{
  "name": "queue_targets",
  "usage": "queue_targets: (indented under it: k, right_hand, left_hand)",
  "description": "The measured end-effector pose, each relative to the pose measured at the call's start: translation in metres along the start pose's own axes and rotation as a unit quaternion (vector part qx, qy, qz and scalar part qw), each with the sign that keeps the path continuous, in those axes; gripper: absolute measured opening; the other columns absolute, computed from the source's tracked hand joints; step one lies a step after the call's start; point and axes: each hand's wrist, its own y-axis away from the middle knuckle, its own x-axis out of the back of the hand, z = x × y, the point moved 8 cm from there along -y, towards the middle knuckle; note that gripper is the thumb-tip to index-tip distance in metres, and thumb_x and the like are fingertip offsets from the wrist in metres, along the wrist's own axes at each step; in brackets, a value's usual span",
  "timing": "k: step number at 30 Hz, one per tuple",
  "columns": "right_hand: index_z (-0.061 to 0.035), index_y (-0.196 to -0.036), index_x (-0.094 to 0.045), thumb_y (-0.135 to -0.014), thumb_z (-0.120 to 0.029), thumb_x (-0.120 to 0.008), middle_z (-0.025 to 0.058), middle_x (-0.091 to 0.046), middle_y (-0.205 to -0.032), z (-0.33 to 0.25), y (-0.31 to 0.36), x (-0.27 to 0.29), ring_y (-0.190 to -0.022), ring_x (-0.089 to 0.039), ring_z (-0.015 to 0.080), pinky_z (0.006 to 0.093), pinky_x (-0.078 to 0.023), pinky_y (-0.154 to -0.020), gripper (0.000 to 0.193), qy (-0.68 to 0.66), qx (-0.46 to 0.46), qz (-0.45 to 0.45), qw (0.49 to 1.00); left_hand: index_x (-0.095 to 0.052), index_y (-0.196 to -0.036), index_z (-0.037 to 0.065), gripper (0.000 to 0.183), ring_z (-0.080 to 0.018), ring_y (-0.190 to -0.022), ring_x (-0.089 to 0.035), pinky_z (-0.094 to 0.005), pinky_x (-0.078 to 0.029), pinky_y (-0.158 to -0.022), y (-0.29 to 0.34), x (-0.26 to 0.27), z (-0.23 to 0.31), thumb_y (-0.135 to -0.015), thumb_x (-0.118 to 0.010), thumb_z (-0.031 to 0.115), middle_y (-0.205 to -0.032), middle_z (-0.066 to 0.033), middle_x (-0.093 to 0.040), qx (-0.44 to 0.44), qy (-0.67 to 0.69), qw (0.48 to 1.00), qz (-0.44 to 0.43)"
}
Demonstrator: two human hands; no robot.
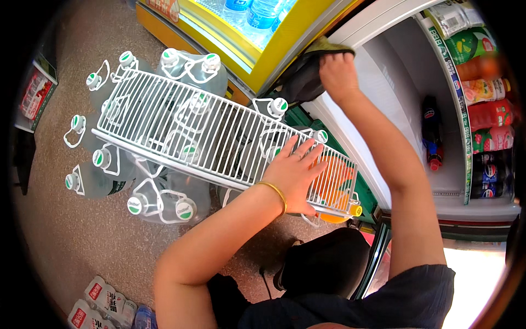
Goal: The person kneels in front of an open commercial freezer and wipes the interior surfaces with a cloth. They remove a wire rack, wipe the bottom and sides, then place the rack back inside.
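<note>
Currently: Left Hand Flat on Wire Shelf, Right Hand Gripping Dark Cloth

The fingers of the left hand point(292, 176) are extended and fanned apart; they rest on the bars of the white wire shelf point(181, 163), near its right end, and the thumb lies by the front rail. The fingers of the right hand point(338, 77) are curled closed on the edge of a dark cloth point(304, 77) with an olive border. Its thumb is not visible. The cloth is positioned between the yellow-framed cooler point(274, 46) and the white interior of the open refrigerator point(402, 131).

The wire shelf lies across a group of large clear bottles point(189, 192), which have white carry handles and white-and-green caps. Several caps project past its edges. An orange bottle point(333, 218) with a yellow cap sits under the right end.

On the right, the refrigerator contains a row of drink bottles point(490, 114) and, apart from these, a dark bottle point(432, 129) with a red cap. The yellow-framed cooler holds blue-labelled bottles point(264, 15). At lower left, wrapped packs point(104, 304) stand on the speckled floor point(76, 230).
</note>
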Motion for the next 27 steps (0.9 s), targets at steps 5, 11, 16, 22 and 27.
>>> queue_targets:
  k: [5,11,16,22,27]
  right_hand:
    - [-0.0078,-0.098,-0.063,-0.082,-0.018,-0.051,0.007,-0.06,-0.092,-0.034,0.014,-0.02,-0.094,-0.053,0.0234,0.0382,-0.04,-0.082,0.023,-0.123,0.029,-0.107,0.986]
    - [-0.0024,-0.101,-0.063,-0.086,-0.02,-0.054,0.0116,-0.065,-0.092,0.025,0.06,0.002,-0.083,-0.061,0.0243,0.0347,-0.048,-0.076,0.025,-0.683,-0.186,-0.325,0.627]
    - [-0.0035,-0.099,-0.061,-0.09,-0.026,-0.056,0.0105,-0.067,-0.095,0.095,0.077,0.019,-0.084,-0.065,0.022,0.0369,-0.054,-0.077,0.025,-0.892,-0.385,-0.084,0.222]
    - [-0.0017,-0.098,-0.06,-0.081,-0.011,-0.065,0.0105,-0.066,-0.095,0.192,0.049,0.141,-0.087,-0.064,0.0225,0.0333,-0.05,-0.08,0.02,-0.632,-0.349,0.318,0.615]
    - [-0.005,-0.096,-0.052,-0.066,-0.004,-0.062,0.017,-0.054,-0.117,0.106,0.0,0.104,-0.118,-0.046,0.0363,0.0501,-0.033,-0.102,0.032,-0.11,-0.08,0.284,0.949]
  left_hand:
    - [-0.037,-0.14,0.013,0.098,-0.0291,-0.141,-0.018,-0.0478,-0.006,-0.114,0.003,0.002,-0.003,-0.061,-0.069,0.062,-0.15,-0.0129,-0.027,0.019,-0.009,0.999,-0.044]
    - [-0.035,-0.142,0.013,0.101,-0.0293,-0.142,-0.013,-0.0468,-0.003,-0.115,0.002,0.005,0.0,-0.063,-0.066,0.067,-0.152,-0.013,-0.022,0.021,-0.038,0.997,-0.064]
    - [-0.035,-0.141,0.013,0.101,-0.0297,-0.142,-0.013,-0.047,-0.003,-0.115,0.003,0.002,0.0,-0.063,-0.065,0.068,-0.152,-0.0128,-0.022,0.016,-0.043,0.998,-0.047]
    - [-0.036,-0.141,0.012,0.098,-0.0293,-0.142,-0.014,-0.0473,-0.004,-0.115,0.005,-0.002,-0.004,-0.064,-0.066,0.064,-0.151,-0.0133,-0.023,0.022,-0.04,0.998,-0.046]
    - [-0.038,-0.139,0.012,0.096,-0.0291,-0.141,-0.016,-0.0475,-0.006,-0.115,-0.001,-0.001,0.0,-0.064,-0.068,0.062,-0.15,-0.0129,-0.025,0.005,-0.03,0.999,-0.023]
